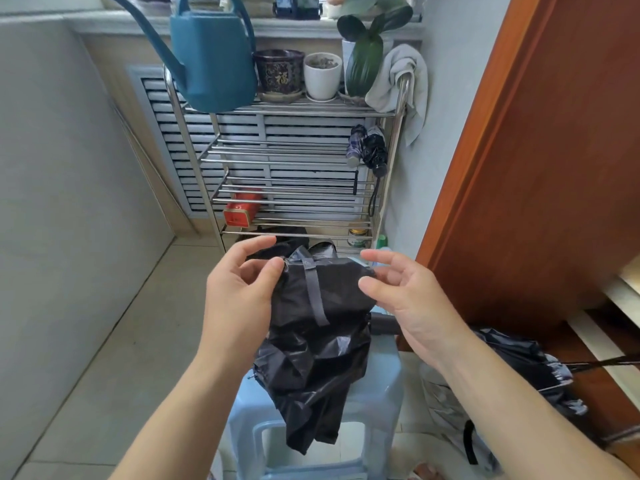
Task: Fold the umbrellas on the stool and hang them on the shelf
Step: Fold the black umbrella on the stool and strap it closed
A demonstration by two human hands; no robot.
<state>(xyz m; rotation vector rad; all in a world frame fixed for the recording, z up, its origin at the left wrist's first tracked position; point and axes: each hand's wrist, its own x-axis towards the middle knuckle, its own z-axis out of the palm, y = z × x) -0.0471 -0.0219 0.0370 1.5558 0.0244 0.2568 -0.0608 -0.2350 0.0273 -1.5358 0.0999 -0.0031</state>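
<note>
A black umbrella [318, 341] with a grey closure strap hangs loosely gathered above the light blue plastic stool [377, 386]. My left hand [239, 292] pinches the canopy's upper left edge between thumb and fingers. At the upper right edge, my right hand [405, 299] pinches the fabric the same way. Its dark grey handle [382, 323] pokes out to the right behind my right hand. Two folded umbrellas [369, 147] hang by their straps at the right end of the steel shelf [294, 188]. Another unfolded black umbrella [533, 372] lies at the right, beside the stool.
On the shelf's top tier stand a teal watering can [211, 60], flower pots [298, 72] and a grey towel [401, 81]. A red box [240, 211] sits on a lower tier. A brown wooden door [554, 150] stands at the right; a tiled floor and white wall are at the left.
</note>
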